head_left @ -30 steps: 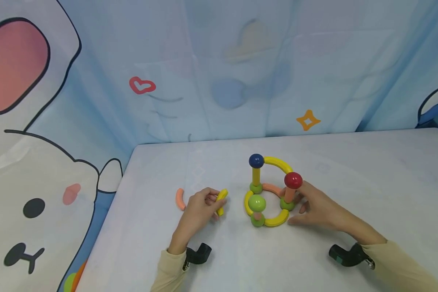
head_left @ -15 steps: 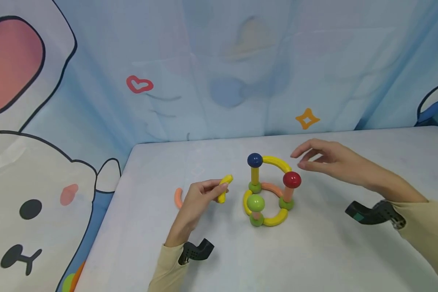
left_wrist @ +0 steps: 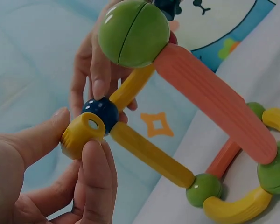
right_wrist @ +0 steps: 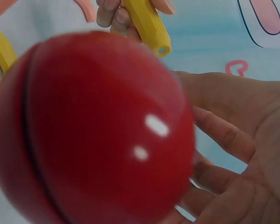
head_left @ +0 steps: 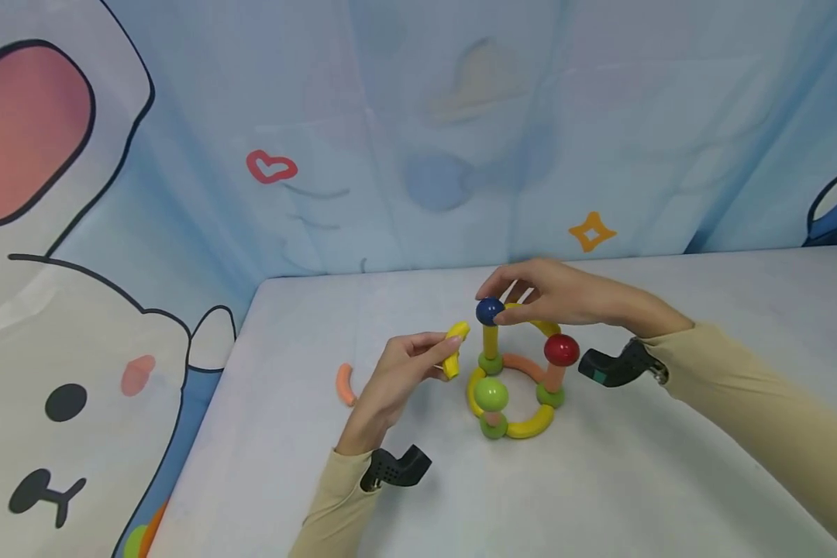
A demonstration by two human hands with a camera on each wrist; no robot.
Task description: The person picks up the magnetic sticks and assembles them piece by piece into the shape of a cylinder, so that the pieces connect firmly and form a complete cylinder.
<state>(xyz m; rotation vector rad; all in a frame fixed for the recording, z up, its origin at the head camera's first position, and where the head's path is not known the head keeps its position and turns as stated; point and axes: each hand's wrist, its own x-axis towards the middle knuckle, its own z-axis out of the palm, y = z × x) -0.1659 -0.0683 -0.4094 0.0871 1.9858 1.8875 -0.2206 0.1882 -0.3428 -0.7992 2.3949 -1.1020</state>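
Head view, left hand [head_left: 404, 372]: pinched a loose yellow rod [head_left: 456, 349] between thumb and fingers, just left of the toy frame.
Head view, right hand [head_left: 554, 293]: reached in from the right, thumb and fingertips pinching the blue ball [head_left: 490, 311].
Head view, toy frame: stood on the table [head_left: 286, 325], in front of the middle of the far edge; its base ring [head_left: 532, 424] joined curved yellow and orange pieces with green balls. The blue ball topped a yellow upright [head_left: 490, 342], a red ball [head_left: 561, 350] an orange one, and a light green ball [head_left: 491, 394] the nearest; a yellow arch [head_left: 545, 326] showed behind.
Head view, orange curve [head_left: 345, 385]: lay loose toward the table's left edge.
Left wrist view, yellow rod: pointed its round-holed end toward the camera, overlapping the blue ball; touching or apart, I could not tell. A right fingertip rested on that ball.
Right wrist view, red ball: loomed large, hiding the right fingertips; the left hand held the yellow rod beyond.
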